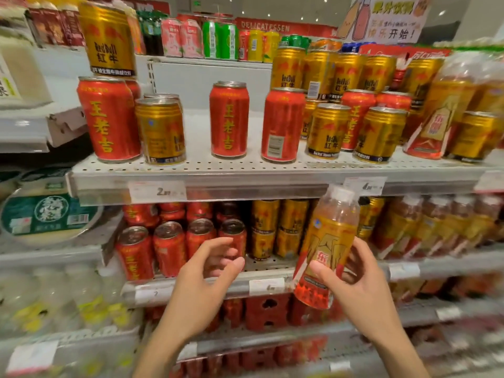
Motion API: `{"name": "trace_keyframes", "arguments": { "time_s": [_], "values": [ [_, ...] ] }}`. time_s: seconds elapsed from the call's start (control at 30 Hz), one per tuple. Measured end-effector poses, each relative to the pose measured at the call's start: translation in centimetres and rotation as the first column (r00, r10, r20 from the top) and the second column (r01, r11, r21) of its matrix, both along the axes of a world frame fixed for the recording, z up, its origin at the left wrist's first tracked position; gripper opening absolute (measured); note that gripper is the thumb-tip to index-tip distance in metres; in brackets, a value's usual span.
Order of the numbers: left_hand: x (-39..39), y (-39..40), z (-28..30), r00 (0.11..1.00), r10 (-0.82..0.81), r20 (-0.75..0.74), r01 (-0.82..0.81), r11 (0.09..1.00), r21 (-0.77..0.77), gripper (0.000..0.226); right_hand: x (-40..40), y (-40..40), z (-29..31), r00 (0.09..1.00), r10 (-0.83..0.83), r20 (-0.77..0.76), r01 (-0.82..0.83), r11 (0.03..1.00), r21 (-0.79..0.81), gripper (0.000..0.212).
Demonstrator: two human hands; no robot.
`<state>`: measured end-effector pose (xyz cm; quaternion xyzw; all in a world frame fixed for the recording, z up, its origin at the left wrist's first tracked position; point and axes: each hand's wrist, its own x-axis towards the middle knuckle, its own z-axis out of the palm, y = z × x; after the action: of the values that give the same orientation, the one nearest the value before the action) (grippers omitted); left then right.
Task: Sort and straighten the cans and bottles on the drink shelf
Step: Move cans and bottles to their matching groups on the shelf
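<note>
right hand (362, 279) grips one yellow-labelled bottle (326, 249), tilted, at 5 o'clock before the lower shelf | left hand (210, 271) open, empty, fingers curled, at 6 o'clock | upper shelf (245, 173) front row: three red cans (229, 120) reading 王老吉; gold cans (161, 130) reading RedBull 红牛, four in front | price tags "2", "4"

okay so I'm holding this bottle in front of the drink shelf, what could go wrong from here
1. The right hand grips the bottle low and it tilts left, so it may slip or knock the cans nearby.
2. A gold can stands stacked on a red can at the upper shelf's left end; a bump could topple it.
3. The left hand is open near the lower red cans and could nudge them.
</note>
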<state>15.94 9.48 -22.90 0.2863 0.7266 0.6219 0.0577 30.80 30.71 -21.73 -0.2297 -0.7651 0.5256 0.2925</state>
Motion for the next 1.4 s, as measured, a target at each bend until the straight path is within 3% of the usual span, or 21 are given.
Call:
{"name": "trace_keyframes", "arguments": {
  "time_s": [0.3,0.4,0.5,0.7,0.83,1.0,1.23,1.4],
  "values": [
    [7.6,12.3,-1.2,0.996,0.075,0.044,-0.074,0.997,-0.038,0.032,6.7,12.9,-0.9,0.999,0.034,0.029,-0.033,0.999,-0.039,0.070],
    [10.1,16.2,-0.5,0.995,0.087,0.050,-0.085,0.996,-0.040,0.030,8.6,16.9,-0.7,0.997,0.031,0.066,-0.027,0.998,-0.063,0.087],
    [11.7,19.2,-0.1,0.993,0.110,0.035,-0.109,0.993,-0.048,0.029,10.2,20.1,-0.6,0.996,0.029,0.080,-0.023,0.996,-0.084,0.089],
    [12.4,22.7,0.7,0.992,0.115,0.048,-0.114,0.993,-0.026,0.030,11.4,23.2,-0.2,0.997,0.020,0.074,-0.010,0.990,-0.139,0.083],
    [11.9,24.6,1.7,0.996,0.077,0.044,-0.078,0.997,0.023,0.031,12.0,24.3,0.9,0.997,-0.035,0.063,0.041,0.995,-0.093,0.087],
    [11.4,27.1,3.2,1.000,0.015,0.013,-0.016,0.997,0.078,0.032,12.5,25.6,2.9,0.994,-0.113,0.001,0.113,0.994,-0.007,0.074],
    [11.7,30.0,6.5,0.989,-0.048,-0.138,0.059,0.995,0.080,0.030,13.2,27.9,6.3,0.975,-0.188,-0.119,0.202,0.971,0.127,0.059],
    [12.0,32.7,10.5,0.936,-0.038,-0.351,0.062,0.996,0.058,0.033,13.4,31.2,9.9,0.954,-0.207,-0.217,0.258,0.935,0.244,0.075]
  ]
}}
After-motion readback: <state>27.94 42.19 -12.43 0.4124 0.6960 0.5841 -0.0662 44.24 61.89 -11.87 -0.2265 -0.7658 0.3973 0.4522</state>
